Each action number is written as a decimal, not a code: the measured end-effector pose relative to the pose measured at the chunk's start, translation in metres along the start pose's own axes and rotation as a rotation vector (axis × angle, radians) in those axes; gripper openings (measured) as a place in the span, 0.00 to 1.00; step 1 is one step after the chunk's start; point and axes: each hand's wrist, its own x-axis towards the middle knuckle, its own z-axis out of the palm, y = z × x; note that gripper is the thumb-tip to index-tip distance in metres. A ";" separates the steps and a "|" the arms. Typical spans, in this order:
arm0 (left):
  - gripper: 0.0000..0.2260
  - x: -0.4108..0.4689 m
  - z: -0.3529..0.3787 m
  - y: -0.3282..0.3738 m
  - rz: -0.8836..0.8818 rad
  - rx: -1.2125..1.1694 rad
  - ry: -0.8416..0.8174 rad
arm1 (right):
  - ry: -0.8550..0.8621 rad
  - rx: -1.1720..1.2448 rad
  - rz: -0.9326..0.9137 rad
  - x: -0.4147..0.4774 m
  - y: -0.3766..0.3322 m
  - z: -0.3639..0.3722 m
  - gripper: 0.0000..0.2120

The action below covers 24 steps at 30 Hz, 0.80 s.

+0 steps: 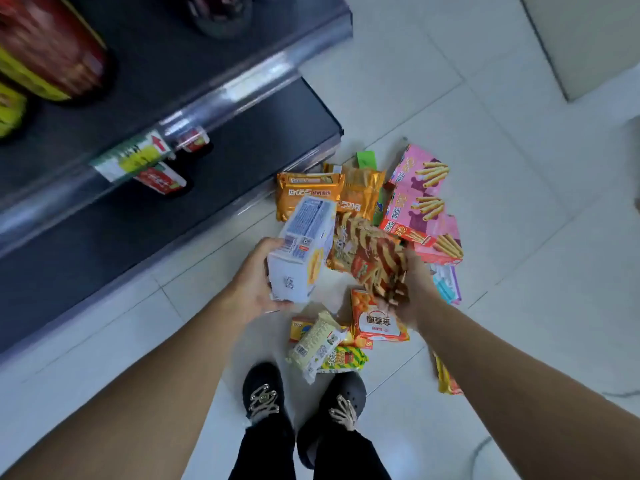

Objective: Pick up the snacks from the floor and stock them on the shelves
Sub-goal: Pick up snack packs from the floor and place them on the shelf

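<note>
View from above, looking down a person's 2 bare forearms to a white tiled floor [502, 168]. The left hand [256, 280] grips a white cardboard box with blue print [301, 251], fingers curled over its far edge and thumb at its near corner. The box is lifted off the floor and tilted, in front of the lower dark grey shelf [173, 220]. The right hand [417, 289] clutches a red, orange and white striped plastic snack bag [369, 261] by its near end — motion blur smears the fingers, so how each one lies cannot be told. Bag and box hang side by side, close to touching.

Beneath the hands a loose pile of snacks covers the floor:
- 2 orange foil packets [308, 194] lie near the shelf base.
- 3 pink cardboard boxes printed with wafer rolls [417, 206] overlap to the right.
- A pale blue and pink packet [446, 284] lies just beyond the right wrist.
- An orange and white crisp bag [377, 322] sits nearer the feet, beside a cream wafer packet [317, 341] that rests on a yellow and green packet [344, 358].
- A yellow packet [446, 379] is partly hidden by the right forearm.

At upper left, an upper dark grey shelf [156, 46] holds blurred red and yellow packages [45, 53]. Its clear plastic price rail [221, 98] carries a yellow and white label with a red arrow [138, 154]. At bottom centre — 2 black clogs with chain trim [265, 393].
</note>
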 end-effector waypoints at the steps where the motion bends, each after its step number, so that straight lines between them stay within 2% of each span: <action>1: 0.19 -0.015 0.003 0.008 0.007 -0.049 -0.024 | -0.022 0.071 -0.014 -0.015 -0.008 0.004 0.16; 4: 0.25 -0.058 0.010 0.031 0.050 -0.168 -0.094 | -0.116 0.211 -0.073 -0.059 -0.032 0.012 0.17; 10: 0.26 -0.143 0.021 0.067 0.138 -0.206 -0.155 | -0.270 0.299 -0.216 -0.132 -0.079 0.014 0.19; 15: 0.29 -0.201 0.026 0.081 0.184 -0.206 -0.180 | -0.501 0.292 -0.258 -0.194 -0.112 0.007 0.13; 17: 0.29 -0.224 0.029 0.086 0.219 -0.231 -0.235 | -0.569 0.266 -0.282 -0.216 -0.122 0.005 0.12; 19: 0.28 -0.248 0.035 0.091 0.259 -0.248 -0.319 | -0.636 0.279 -0.285 -0.236 -0.132 0.006 0.14; 24: 0.28 -0.304 0.059 0.108 0.394 -0.314 -0.538 | -0.829 0.497 -0.263 -0.280 -0.156 0.019 0.20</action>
